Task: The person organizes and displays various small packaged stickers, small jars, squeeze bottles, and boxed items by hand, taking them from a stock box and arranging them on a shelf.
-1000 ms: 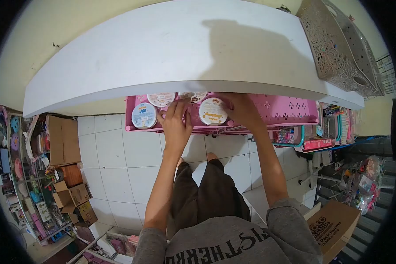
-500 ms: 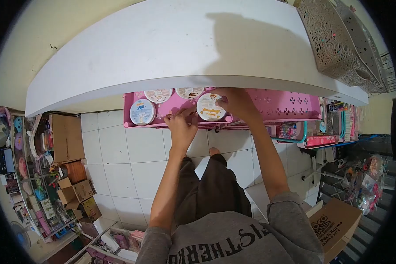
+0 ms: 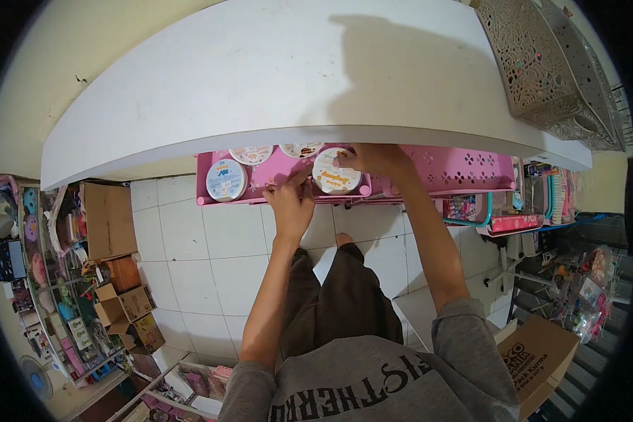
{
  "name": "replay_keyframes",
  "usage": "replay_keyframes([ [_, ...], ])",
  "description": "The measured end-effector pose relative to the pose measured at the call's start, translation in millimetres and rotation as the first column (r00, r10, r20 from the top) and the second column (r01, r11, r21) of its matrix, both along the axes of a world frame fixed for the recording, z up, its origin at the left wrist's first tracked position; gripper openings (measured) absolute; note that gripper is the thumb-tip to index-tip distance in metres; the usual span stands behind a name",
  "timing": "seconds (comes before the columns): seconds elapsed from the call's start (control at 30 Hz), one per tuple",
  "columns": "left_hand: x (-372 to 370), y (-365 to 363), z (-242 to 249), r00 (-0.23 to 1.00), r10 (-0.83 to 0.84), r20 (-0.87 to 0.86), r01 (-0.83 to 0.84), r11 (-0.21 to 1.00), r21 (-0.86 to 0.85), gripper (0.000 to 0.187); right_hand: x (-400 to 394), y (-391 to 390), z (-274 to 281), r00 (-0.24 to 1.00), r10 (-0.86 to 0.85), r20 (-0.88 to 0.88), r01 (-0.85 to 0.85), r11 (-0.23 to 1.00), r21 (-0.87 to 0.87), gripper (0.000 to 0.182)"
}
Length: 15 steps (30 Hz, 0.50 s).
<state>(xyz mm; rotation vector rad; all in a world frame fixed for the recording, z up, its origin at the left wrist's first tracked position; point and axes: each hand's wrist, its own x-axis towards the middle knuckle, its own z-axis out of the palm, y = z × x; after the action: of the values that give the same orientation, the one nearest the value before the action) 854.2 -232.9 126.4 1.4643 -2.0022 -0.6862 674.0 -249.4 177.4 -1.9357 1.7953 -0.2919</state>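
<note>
A round white tub with an orange-printed lid [image 3: 335, 177] stands in the pink plastic basket [image 3: 401, 188] under the white shelf. My right hand [image 3: 378, 160] grips this tub at its right rim, the thumb lying over the lid; the other fingers are partly hidden. At the basket's front edge my left hand [image 3: 292, 206] has its fingers spread, some reaching inside beside the tub's left side. Further left sits a tub with a blue-printed lid [image 3: 226, 181]. Two more white tubs, one with a brown-printed lid [image 3: 302, 150], show partly behind, cut off by the shelf.
The white shelf top [image 3: 260, 77] overhangs the basket's back part. On it at the right stands a patterned beige basket [image 3: 545, 77]. Racks of goods line both sides, with cardboard boxes [image 3: 130, 306] on the left and a large carton [image 3: 538, 355] at the lower right.
The orange-printed lid has turned a little, so its lettering now slants. My right thumb has moved left over the lid. My left hand stays at nearly the same spot.
</note>
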Motion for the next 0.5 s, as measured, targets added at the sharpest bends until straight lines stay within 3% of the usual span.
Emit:
replay_keyframes([
  [0.07, 2, -1, 3, 0.998, -0.023, -0.056, 0.03, 0.993, 0.117, 0.038, -1, -1, -6, 1.0, 0.007, 0.018, -0.007, 1.0, -0.013, 0.047],
  [0.23, 3, -3, 6, 0.986, -0.051, -0.159, 0.061, 0.996, 0.058, 0.043, -4, -3, -13, 0.997, 0.035, 0.062, -0.031, 0.997, -0.066, 0.052],
  [0.3, 5, -3, 8, 0.977, -0.067, -0.202, 0.077, 0.996, 0.038, 0.044, -3, 0, 3, 0.969, -0.096, 0.23, 0.073, 0.992, 0.105, 0.058],
  [0.4, 8, -4, 13, 0.945, -0.105, -0.309, 0.14, 0.986, 0.093, 0.044, -7, 0, 11, 0.969, -0.047, 0.243, 0.016, 0.992, 0.127, 0.058],
  [0.47, 12, -2, 13, 0.823, -0.064, -0.564, 0.189, 0.967, 0.168, 0.044, -5, 3, 22, 0.959, -0.087, 0.27, 0.038, 0.982, 0.183, 0.057],
  [0.5, 12, -2, 12, 0.822, -0.065, -0.566, 0.189, 0.968, 0.164, 0.044, -3, 5, 26, 0.946, -0.126, 0.297, 0.053, 0.969, 0.241, 0.055],
])
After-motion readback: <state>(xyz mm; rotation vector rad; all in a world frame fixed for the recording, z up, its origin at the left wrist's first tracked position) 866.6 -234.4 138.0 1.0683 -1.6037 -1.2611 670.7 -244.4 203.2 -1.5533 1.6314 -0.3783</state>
